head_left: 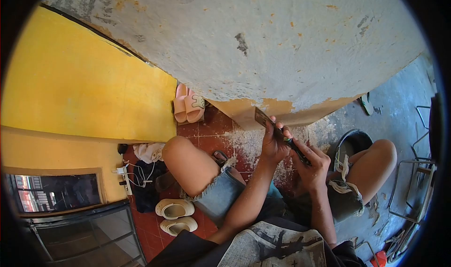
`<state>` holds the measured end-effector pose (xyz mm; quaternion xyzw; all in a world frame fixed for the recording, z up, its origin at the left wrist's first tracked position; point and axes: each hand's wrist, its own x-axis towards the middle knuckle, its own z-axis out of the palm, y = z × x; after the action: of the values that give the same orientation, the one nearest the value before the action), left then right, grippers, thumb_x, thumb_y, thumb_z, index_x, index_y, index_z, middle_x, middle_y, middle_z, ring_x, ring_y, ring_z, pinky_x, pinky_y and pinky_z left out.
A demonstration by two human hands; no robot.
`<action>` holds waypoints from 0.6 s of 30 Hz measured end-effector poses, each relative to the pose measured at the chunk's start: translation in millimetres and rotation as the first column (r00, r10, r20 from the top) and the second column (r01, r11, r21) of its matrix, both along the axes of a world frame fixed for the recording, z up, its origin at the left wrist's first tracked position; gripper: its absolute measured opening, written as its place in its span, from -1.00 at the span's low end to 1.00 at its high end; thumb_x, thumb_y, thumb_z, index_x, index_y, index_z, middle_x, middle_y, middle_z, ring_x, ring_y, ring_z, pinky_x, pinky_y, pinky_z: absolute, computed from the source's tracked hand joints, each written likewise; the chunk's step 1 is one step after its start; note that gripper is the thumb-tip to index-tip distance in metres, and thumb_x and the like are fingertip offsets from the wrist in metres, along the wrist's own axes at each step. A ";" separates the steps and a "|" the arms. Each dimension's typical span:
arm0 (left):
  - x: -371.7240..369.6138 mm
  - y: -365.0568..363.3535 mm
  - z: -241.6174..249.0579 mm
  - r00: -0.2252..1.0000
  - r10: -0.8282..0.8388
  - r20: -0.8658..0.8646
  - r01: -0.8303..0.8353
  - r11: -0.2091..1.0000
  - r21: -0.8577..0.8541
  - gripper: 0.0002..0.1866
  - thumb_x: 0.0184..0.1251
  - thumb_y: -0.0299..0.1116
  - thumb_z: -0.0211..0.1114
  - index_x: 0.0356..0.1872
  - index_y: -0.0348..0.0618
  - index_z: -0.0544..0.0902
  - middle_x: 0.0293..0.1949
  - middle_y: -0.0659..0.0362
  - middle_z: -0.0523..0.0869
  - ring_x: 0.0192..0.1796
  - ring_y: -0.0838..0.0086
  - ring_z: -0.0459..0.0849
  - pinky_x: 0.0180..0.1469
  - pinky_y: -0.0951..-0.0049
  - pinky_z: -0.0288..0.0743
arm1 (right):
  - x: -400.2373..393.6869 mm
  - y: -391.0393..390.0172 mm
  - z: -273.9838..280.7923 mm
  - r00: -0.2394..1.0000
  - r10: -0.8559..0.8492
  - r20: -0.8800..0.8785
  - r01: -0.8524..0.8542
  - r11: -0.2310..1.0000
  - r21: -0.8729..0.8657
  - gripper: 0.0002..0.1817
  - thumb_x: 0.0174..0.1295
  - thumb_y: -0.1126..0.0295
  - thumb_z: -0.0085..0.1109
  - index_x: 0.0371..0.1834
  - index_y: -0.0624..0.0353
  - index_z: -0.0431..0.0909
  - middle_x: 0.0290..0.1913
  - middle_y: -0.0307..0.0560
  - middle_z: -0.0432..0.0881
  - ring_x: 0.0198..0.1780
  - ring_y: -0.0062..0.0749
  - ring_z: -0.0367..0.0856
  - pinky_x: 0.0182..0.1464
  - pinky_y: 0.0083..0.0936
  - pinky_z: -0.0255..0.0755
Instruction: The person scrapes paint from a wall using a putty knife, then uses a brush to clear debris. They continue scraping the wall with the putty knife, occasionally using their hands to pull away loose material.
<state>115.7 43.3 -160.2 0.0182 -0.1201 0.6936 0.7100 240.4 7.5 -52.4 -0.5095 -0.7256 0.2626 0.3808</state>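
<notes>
Head view, centre frame: both hands clamp a scraper (pixel 277 131) against the wall (pixel 263 41), left hand (pixel 274 145) pinching near the stiff, light blade, right hand (pixel 311 166) wrapped round the handle end.

A pair of pink slides (pixel 188 106) leans against the yellow wall (pixel 89 88) at the far left of the floor, and a pair of white sandals (pixel 175 215) lies on the red tiles (pixel 206 131) near my left knee. Beside them, a white power strip (pixel 125 178) with cables sits by a heap of dark and white cloth (pixel 148 166). To my right a black bucket (pixel 353 142) stands on the grey concrete floor (pixel 399 107), with metal wire frames (pixel 413 182) farther right.
</notes>
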 end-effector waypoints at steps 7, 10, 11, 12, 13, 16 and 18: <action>-3.8 1.3 5.4 0.999 -0.027 -0.024 0.028 0.998 0.056 -0.65 0.52 0.01 0.06 0.01 0.07 0.69 -0.13 0.29 0.74 -0.20 0.41 0.66 -0.05 0.36 0.55 | 0.3 -8.2 10.6 1.000 0.003 -0.002 -0.003 1.000 0.019 -0.56 0.00 0.56 0.45 0.04 0.10 0.73 -0.46 -0.04 0.63 -0.51 -0.33 0.60 -0.41 -0.45 0.47; -1.9 2.4 4.5 0.999 -0.033 0.031 0.031 0.998 0.053 -0.65 0.52 0.00 0.08 -0.03 0.04 0.70 -0.15 0.30 0.74 -0.22 0.44 0.66 -0.08 0.39 0.53 | -3.8 -6.9 7.4 0.999 -0.006 -0.032 0.007 0.999 0.036 -0.55 0.00 0.56 0.45 0.04 0.11 0.72 -0.45 -0.03 0.64 -0.51 -0.32 0.60 -0.41 -0.44 0.47; -3.5 2.9 5.1 0.999 -0.034 0.036 0.032 0.998 0.049 -0.65 0.52 0.00 0.08 -0.03 0.04 0.70 -0.15 0.30 0.74 -0.22 0.44 0.66 -0.08 0.39 0.53 | -6.2 -7.2 9.0 1.000 -0.008 -0.027 0.009 0.999 0.033 -0.55 0.00 0.56 0.45 0.04 0.11 0.72 -0.45 -0.03 0.64 -0.51 -0.32 0.60 -0.41 -0.44 0.47; -8.9 4.1 5.6 0.997 -0.007 0.071 0.001 0.997 0.077 -0.65 0.52 0.00 0.07 -0.04 0.03 0.70 -0.17 0.30 0.74 -0.24 0.45 0.67 -0.10 0.40 0.53 | -10.3 -6.8 11.8 1.000 0.012 -0.014 -0.011 0.999 0.038 -0.55 0.01 0.55 0.44 0.06 0.07 0.72 -0.44 -0.02 0.64 -0.49 -0.28 0.63 -0.40 -0.41 0.50; -12.3 5.2 8.8 0.994 0.019 0.103 -0.030 0.994 0.104 -0.65 0.52 0.00 0.07 -0.05 0.03 0.70 -0.19 0.30 0.74 -0.26 0.47 0.67 -0.12 0.41 0.52 | -12.8 -6.0 14.9 1.000 0.030 -0.004 -0.030 0.999 0.045 -0.54 0.02 0.55 0.44 0.07 0.03 0.72 -0.43 -0.02 0.64 -0.46 -0.24 0.65 -0.38 -0.38 0.53; -2.2 1.3 17.1 1.000 0.006 0.024 -0.007 0.999 0.042 -0.65 0.52 0.00 0.09 -0.06 0.02 0.71 -0.23 0.30 0.75 -0.32 0.49 0.67 -0.18 0.43 0.52 | -5.4 -12.7 16.8 1.000 -0.001 -0.013 0.001 1.000 -0.026 -0.55 0.04 0.55 0.43 0.07 0.04 0.72 -0.38 -0.01 0.66 -0.43 -0.23 0.67 -0.35 -0.39 0.54; -1.3 1.9 19.0 0.999 0.011 0.031 -0.012 0.999 0.050 -0.63 0.53 0.02 0.06 -0.07 0.02 0.70 -0.22 0.31 0.75 -0.32 0.48 0.67 -0.18 0.42 0.52 | -7.8 -12.3 15.1 0.999 -0.029 -0.027 0.028 0.997 -0.068 -0.55 0.04 0.55 0.43 0.07 0.03 0.72 -0.38 -0.01 0.66 -0.42 -0.23 0.68 -0.34 -0.39 0.55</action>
<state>114.4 45.1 -141.2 0.0261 -0.1484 0.6946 0.7035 232.6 -4.8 -37.3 -0.5286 -0.7036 0.2886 0.3772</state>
